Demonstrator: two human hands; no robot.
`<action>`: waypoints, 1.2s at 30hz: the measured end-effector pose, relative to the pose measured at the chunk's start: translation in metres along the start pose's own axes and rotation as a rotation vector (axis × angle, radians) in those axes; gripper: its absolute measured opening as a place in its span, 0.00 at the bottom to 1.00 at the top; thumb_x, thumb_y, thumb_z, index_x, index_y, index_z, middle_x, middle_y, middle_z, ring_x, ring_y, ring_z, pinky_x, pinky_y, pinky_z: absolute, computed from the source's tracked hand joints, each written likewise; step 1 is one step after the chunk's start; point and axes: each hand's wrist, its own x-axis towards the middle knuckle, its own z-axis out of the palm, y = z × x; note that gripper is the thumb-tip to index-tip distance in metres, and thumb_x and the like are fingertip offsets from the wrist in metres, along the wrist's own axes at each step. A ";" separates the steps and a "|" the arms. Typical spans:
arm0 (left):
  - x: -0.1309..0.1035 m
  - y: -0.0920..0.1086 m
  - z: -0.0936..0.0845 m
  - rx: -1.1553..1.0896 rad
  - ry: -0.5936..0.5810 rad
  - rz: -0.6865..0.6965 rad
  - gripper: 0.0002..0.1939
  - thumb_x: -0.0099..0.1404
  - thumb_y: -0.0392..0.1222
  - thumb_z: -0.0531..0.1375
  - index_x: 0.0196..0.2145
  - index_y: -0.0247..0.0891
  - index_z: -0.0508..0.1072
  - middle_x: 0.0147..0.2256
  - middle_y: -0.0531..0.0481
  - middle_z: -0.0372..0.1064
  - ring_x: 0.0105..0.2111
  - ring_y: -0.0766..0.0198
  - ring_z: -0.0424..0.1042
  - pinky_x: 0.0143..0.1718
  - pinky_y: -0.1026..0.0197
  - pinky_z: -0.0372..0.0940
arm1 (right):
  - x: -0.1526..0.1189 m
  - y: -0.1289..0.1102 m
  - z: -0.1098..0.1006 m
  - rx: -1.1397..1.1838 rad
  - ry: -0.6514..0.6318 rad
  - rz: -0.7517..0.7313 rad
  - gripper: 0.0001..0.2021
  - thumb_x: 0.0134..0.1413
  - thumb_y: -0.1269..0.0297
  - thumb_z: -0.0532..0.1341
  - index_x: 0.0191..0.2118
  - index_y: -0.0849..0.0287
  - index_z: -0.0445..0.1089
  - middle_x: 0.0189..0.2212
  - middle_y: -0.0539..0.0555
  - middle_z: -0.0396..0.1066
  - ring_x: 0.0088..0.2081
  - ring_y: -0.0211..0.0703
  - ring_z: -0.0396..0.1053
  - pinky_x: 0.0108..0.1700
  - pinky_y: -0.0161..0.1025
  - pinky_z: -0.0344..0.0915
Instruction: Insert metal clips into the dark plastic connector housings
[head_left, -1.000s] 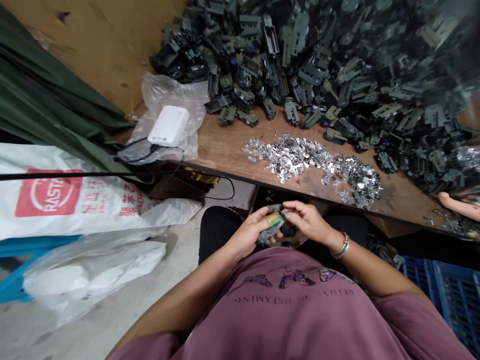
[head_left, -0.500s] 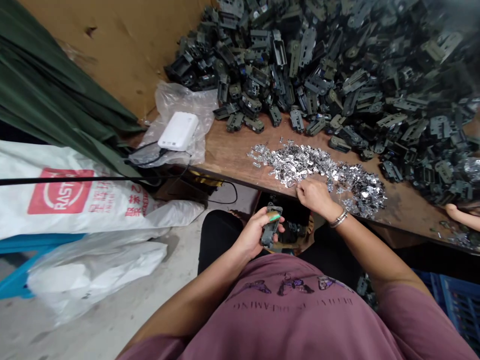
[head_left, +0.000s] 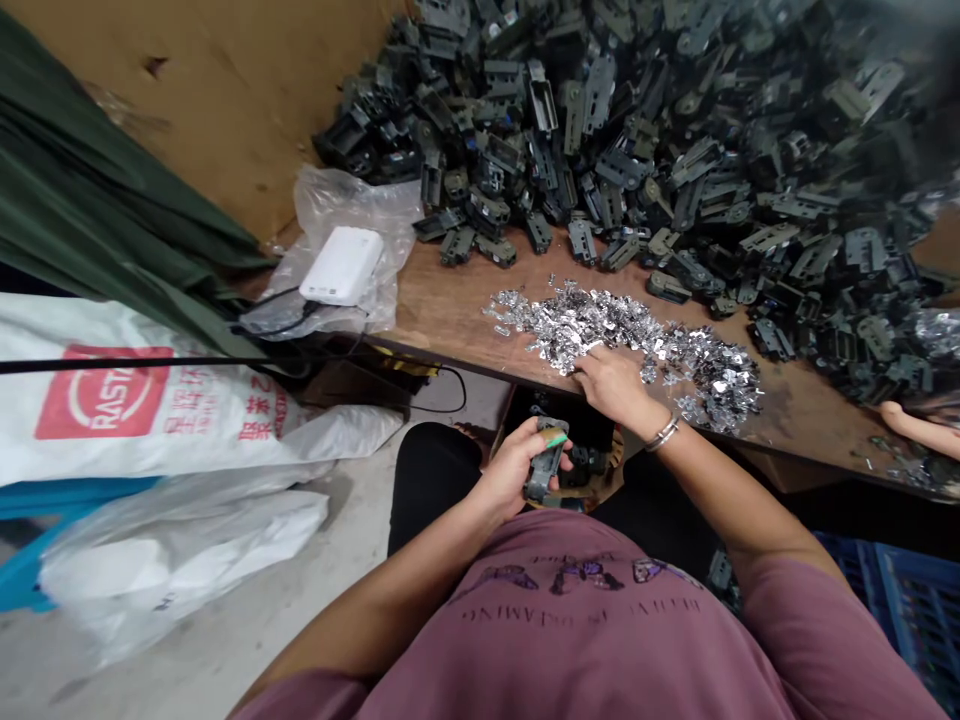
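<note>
My left hand [head_left: 514, 468] is closed around a dark grey, elongated slotted part [head_left: 545, 462], held above an open box below the table edge. A bright green strip shows on the tip of my thumb. At the front edge of a pile of small shiny metal pieces [head_left: 581, 322], my right hand [head_left: 616, 388] bends its fingers down with the tips close together. What those fingertips pinch, if anything, is too small to make out. A metal bracelet [head_left: 663, 432] circles my right wrist.
Many dark slotted parts [head_left: 600, 130] are heaped across the back of the wooden table [head_left: 442, 310]. A white device [head_left: 342, 265] with a cable lies on clear plastic at left. Under my hands stands an open box [head_left: 611, 480] holding dark parts. Another person's arm [head_left: 919, 430] reaches in at right.
My right hand has moved slightly forward, its fingers reaching into the edge of the metal pieces. The left hand still holds the grey part. The whole view has shifted a little.
</note>
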 end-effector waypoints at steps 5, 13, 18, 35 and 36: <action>-0.002 0.003 -0.003 0.007 0.024 0.031 0.13 0.52 0.43 0.65 0.33 0.37 0.67 0.30 0.49 0.72 0.23 0.65 0.71 0.14 0.68 0.63 | 0.001 0.010 0.002 -0.125 -0.078 -0.078 0.11 0.64 0.70 0.52 0.39 0.64 0.72 0.36 0.60 0.72 0.36 0.45 0.67 0.36 0.38 0.56; 0.002 0.001 -0.001 -0.015 0.008 0.022 0.13 0.51 0.42 0.65 0.33 0.36 0.67 0.30 0.48 0.72 0.25 0.64 0.73 0.15 0.67 0.65 | -0.038 0.043 -0.005 0.039 -0.007 -0.062 0.12 0.64 0.68 0.54 0.45 0.59 0.75 0.36 0.55 0.73 0.38 0.42 0.69 0.40 0.36 0.60; 0.006 0.001 0.010 -0.006 0.019 0.029 0.14 0.51 0.42 0.65 0.33 0.38 0.65 0.26 0.50 0.71 0.23 0.64 0.71 0.15 0.67 0.63 | -0.027 0.017 -0.004 0.034 -0.019 0.171 0.15 0.64 0.58 0.55 0.38 0.61 0.75 0.36 0.59 0.75 0.36 0.45 0.71 0.39 0.38 0.62; 0.005 0.002 0.017 0.384 -0.044 0.343 0.14 0.50 0.33 0.61 0.36 0.37 0.66 0.33 0.53 0.66 0.36 0.63 0.66 0.39 0.63 0.61 | -0.068 -0.033 0.004 0.608 0.446 -0.160 0.06 0.62 0.66 0.57 0.35 0.56 0.72 0.32 0.54 0.76 0.35 0.42 0.74 0.39 0.40 0.71; 0.004 0.002 0.017 0.426 -0.031 0.366 0.13 0.51 0.34 0.61 0.36 0.38 0.66 0.33 0.53 0.66 0.36 0.63 0.65 0.38 0.63 0.60 | -0.068 -0.034 0.005 0.614 0.460 -0.170 0.07 0.62 0.67 0.57 0.35 0.56 0.72 0.32 0.54 0.76 0.36 0.42 0.74 0.40 0.41 0.71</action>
